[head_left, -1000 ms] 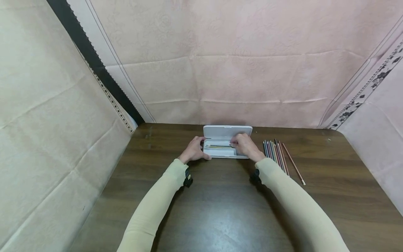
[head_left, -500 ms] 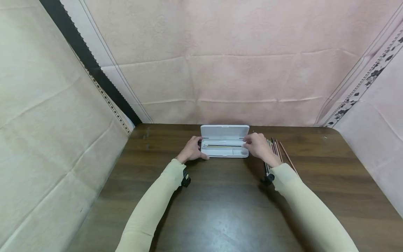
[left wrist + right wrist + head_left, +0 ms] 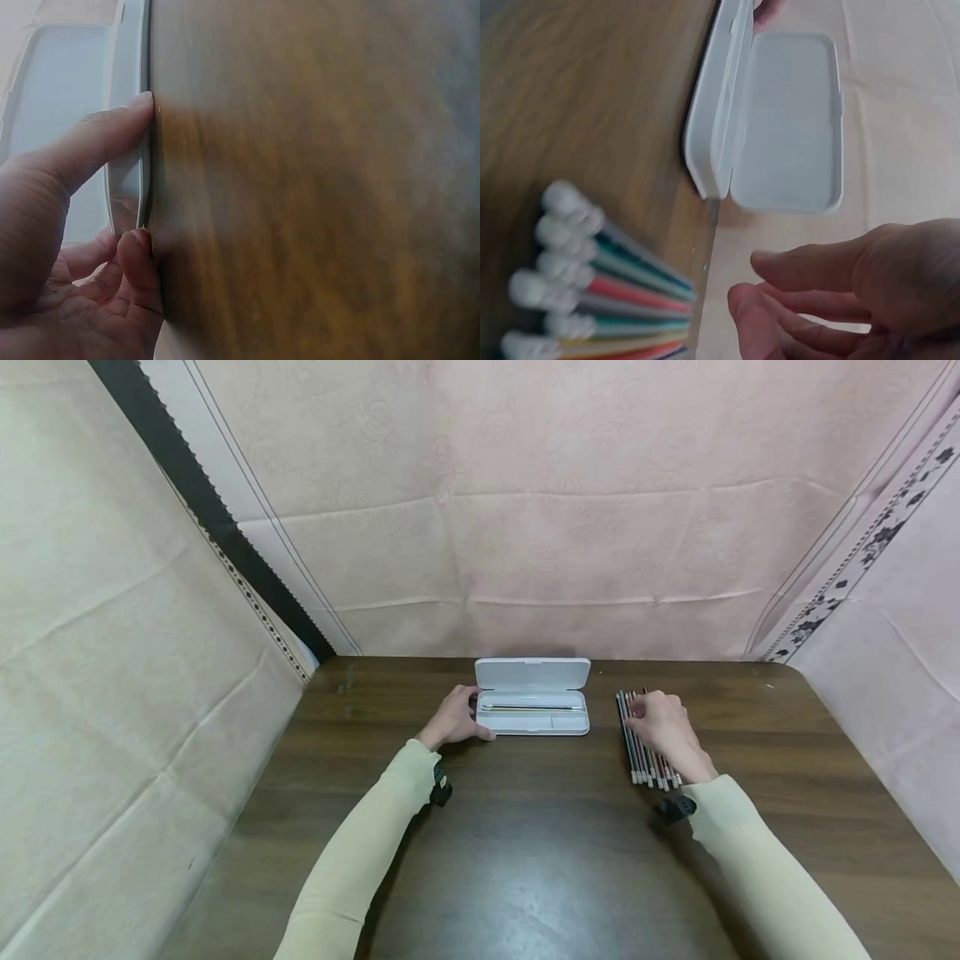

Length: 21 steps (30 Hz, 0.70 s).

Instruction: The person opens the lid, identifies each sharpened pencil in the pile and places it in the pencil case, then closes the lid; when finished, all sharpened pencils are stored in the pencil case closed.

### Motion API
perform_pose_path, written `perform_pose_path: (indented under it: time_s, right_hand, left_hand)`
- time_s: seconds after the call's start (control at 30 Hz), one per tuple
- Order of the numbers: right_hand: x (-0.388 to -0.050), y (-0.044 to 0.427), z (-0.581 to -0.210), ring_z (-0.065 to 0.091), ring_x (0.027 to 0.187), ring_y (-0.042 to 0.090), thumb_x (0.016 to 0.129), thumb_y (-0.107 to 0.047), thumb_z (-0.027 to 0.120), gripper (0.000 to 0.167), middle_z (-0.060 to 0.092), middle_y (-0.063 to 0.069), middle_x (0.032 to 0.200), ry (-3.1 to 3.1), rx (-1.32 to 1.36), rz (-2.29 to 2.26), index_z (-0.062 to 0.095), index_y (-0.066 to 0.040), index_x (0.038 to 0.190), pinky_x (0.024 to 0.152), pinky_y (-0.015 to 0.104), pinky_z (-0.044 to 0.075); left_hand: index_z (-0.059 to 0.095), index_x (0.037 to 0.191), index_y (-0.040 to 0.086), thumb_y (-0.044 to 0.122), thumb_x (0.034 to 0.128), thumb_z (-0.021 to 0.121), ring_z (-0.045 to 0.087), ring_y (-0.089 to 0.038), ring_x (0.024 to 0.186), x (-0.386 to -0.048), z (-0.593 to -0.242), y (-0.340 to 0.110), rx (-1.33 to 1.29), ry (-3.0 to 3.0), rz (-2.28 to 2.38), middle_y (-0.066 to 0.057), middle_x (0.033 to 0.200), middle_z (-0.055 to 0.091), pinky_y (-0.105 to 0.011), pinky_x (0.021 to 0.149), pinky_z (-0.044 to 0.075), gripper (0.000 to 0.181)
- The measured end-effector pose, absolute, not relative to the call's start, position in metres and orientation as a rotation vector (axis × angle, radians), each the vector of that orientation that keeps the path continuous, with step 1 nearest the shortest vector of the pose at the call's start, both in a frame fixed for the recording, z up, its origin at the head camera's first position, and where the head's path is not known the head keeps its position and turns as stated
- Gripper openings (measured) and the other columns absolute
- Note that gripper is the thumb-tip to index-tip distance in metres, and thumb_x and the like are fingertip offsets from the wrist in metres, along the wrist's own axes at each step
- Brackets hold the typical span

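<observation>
A white pencil case stands with its lid raised, and a few thin pencils lie along its inside. My left hand grips the case's left end; in the left wrist view the thumb of that hand lies on the long front edge, with fingertips at the short end. My right hand is over a row of pencils right of the case. In the right wrist view, thumb and fingers of this hand are apart with nothing between them, beside the pencils.
The brown wooden table extends in front of the case and to both sides. Pale cloth hangs behind the table's back edge, and more cloth hangs along the left side.
My right hand has come out of the case and moved right to the loose pencils, leaving the thin pencils inside. The left hand has kept its grip on the case.
</observation>
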State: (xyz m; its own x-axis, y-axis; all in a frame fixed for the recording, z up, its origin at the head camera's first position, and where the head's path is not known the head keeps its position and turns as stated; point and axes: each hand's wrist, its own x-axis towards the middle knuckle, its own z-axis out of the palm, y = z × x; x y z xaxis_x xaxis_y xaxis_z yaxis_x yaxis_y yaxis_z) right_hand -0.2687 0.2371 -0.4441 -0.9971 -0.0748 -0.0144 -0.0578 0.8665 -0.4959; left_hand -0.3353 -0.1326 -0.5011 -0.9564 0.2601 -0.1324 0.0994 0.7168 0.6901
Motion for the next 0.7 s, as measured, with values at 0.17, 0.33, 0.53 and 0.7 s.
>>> perform_pose_path:
  time_s: [0.17,0.33,0.53,0.7]
  right_hand:
    - [-0.260,0.254,-0.449,0.069,0.084,0.032,0.102,-0.009,0.066,0.027,0.075,0.032,0.112,2.966,-0.009,-0.795,0.075,0.011,0.119,0.069,0.042,0.058]
    - [-0.256,0.268,-0.456,0.061,0.071,0.027,0.095,-0.004,0.064,0.014,0.070,0.018,0.085,2.995,-0.002,-0.755,0.077,0.003,0.094,0.059,0.036,0.047]
    - [-0.253,0.277,-0.461,0.063,0.073,0.029,0.096,-0.002,0.062,0.017,0.071,0.022,0.090,2.971,0.036,-0.758,0.077,0.005,0.096,0.059,0.035,0.049]
    - [-0.253,0.280,-0.465,0.056,0.063,0.022,0.094,0.001,0.057,0.023,0.059,0.008,0.070,2.947,0.042,-0.765,0.067,-0.003,0.074,0.054,0.033,0.041]
  left_hand:
    - [0.045,0.162,0.003,0.025,0.0814,0.097,0.060,-0.034,0.127,-0.335,-0.501,-0.133,0.293,2.700,1.077,-0.018,0.153,0.051,-0.047,0.112,0.054,0.098]
    - [0.045,0.162,0.003,0.025,0.0819,0.097,0.060,-0.034,0.128,-0.335,-0.501,-0.133,0.293,2.699,1.071,-0.018,0.155,0.050,-0.047,0.112,0.054,0.098]
    - [0.044,0.163,0.003,0.025,0.0824,0.096,0.061,-0.033,0.128,-0.335,-0.500,-0.133,0.294,2.701,1.070,-0.018,0.155,0.050,-0.046,0.112,0.054,0.098]
    - [0.045,0.163,0.004,0.024,0.0820,0.097,0.061,-0.034,0.129,-0.335,-0.501,-0.132,0.294,2.698,1.077,-0.018,0.155,0.050,-0.047,0.113,0.054,0.098]
